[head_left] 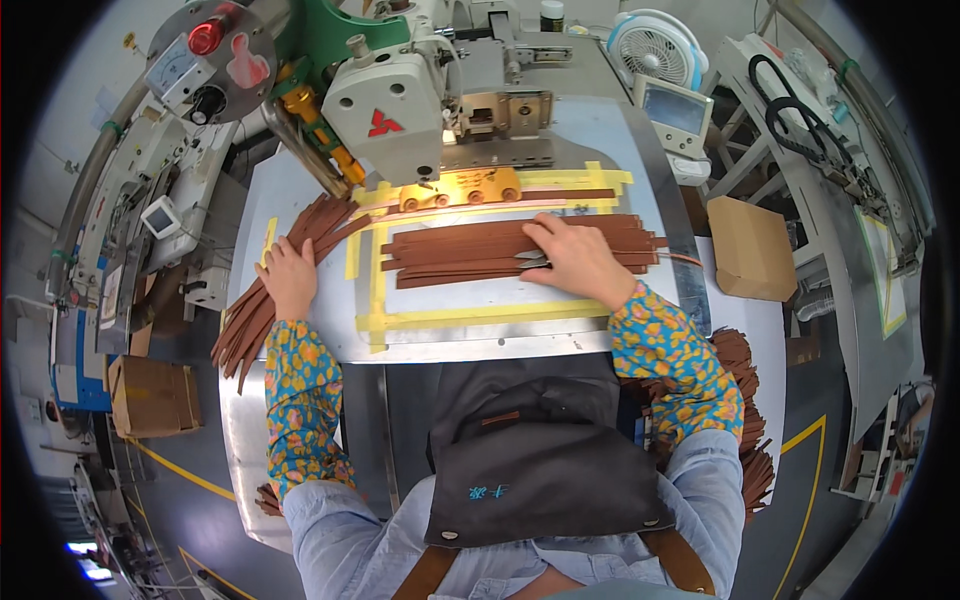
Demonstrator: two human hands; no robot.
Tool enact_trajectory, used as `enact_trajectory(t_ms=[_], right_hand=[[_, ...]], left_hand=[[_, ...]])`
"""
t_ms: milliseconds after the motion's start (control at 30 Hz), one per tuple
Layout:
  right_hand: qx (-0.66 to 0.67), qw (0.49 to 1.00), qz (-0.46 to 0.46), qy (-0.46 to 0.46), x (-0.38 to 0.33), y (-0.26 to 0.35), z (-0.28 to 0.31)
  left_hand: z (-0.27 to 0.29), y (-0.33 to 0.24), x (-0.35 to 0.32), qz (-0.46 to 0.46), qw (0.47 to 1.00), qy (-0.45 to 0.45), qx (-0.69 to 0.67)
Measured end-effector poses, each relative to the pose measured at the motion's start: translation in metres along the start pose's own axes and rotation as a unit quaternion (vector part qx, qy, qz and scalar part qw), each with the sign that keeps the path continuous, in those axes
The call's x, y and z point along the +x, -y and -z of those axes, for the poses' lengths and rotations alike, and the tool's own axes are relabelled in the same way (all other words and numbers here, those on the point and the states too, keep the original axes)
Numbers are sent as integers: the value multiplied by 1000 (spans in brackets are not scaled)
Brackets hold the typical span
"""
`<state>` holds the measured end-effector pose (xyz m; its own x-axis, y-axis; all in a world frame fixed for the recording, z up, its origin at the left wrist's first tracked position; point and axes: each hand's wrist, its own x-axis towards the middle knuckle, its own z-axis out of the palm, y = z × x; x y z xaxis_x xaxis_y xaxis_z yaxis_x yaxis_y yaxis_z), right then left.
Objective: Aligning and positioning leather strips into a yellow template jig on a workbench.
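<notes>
Several brown leather strips lie side by side on a metal work plate framed with yellow tape, below the head of an industrial sewing machine. My right hand rests flat on the right part of these strips, with small metal scissors under its fingers. My left hand lies on a fanned pile of brown strips at the plate's left edge. One strip sits under the machine's orange clamp.
A cardboard box stands at the right, another box at the lower left. More brown strips are heaped by my right elbow. A small fan and a control screen sit behind the plate.
</notes>
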<state>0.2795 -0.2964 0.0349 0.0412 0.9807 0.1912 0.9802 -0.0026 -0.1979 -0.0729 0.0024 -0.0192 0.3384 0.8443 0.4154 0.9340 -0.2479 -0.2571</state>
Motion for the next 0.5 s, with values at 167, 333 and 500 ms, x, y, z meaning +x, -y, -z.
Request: enact_trajectory(t_ms=[167, 333, 500], right_hand=[[4, 1000, -16, 11, 1, 3, 6], [1, 999, -36, -8, 0, 10, 10], [5, 999, -25, -45, -1, 13, 6]], left_hand=[[49, -31, 6, -185, 967, -101, -143], [72, -80, 18, -404, 864, -149, -262], [64, -120, 32, -402, 894, -65, -187]])
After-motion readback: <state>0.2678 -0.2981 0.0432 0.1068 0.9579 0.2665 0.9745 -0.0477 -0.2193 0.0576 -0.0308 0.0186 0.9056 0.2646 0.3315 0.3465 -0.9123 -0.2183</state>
